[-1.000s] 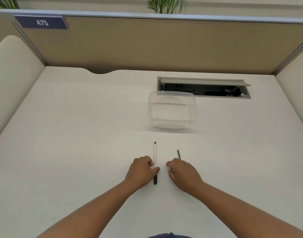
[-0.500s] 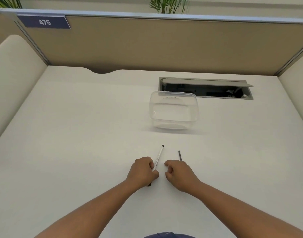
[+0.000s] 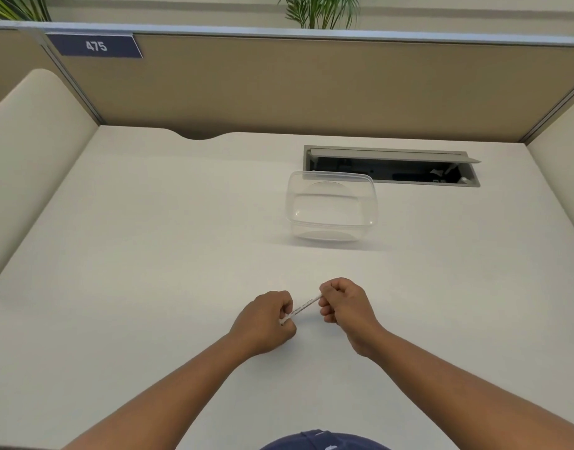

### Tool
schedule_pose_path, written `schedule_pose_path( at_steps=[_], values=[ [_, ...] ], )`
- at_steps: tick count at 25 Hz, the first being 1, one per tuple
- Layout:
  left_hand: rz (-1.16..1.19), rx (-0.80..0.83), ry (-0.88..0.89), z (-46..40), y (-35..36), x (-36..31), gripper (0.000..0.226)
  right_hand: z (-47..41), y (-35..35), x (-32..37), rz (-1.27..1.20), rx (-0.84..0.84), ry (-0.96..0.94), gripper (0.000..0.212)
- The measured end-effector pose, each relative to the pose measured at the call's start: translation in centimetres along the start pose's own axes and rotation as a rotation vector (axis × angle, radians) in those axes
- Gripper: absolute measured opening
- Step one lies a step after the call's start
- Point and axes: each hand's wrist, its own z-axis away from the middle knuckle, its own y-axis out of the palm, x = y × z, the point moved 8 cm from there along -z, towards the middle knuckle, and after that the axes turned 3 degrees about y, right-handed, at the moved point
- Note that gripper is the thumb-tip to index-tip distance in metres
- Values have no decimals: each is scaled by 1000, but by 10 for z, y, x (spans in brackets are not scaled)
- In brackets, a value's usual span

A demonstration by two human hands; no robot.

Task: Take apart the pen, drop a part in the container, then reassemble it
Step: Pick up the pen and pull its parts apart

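A slim white pen [image 3: 304, 305] with small print on its barrel is held just above the desk, slanting up to the right. My left hand [image 3: 266, 319] grips its lower left end and my right hand [image 3: 344, 305] grips its upper right end. Both ends are hidden inside the fists. A clear plastic container [image 3: 331, 206] stands empty farther back, a little right of centre. The small dark part that lay beside the pen earlier is out of sight, perhaps covered by my right hand.
An open grey cable tray [image 3: 393, 165] is sunk into the white desk [image 3: 149, 254] behind the container. Tan partition walls close the back and both sides, with a blue "475" sign [image 3: 95, 46] at the upper left.
My left hand lifted the pen off the desk and turned it to slant rightward. My right hand moved forward and closed on the pen's far end, covering the small dark part.
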Motion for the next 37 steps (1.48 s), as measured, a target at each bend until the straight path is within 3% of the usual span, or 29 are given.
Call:
schedule_pose_path(
  at_steps=[3,7,9,16,25,30,37],
  values=[
    [42,-6,74,0,-1,-9,8,3,1,1,-18,48,8,12],
    [157,-19,140,0,1,-25,29,11,9,3,-38,169,-2,11],
    [161,-53,151,0,-1,-29,28,14,9,4,-51,207,1,11],
    [80,-33,163,4,-11,-36,16,25,6,9,-38,231,-3,4],
    [-109,-32,268,21,-15,-59,31,43,2,16,64,300,-93,10],
    [-117,-8,308,25,-15,-66,18,50,-1,17,120,305,-155,7],
    [-67,104,298,29,-8,-72,26,52,-1,17,272,319,-211,10]
  ],
)
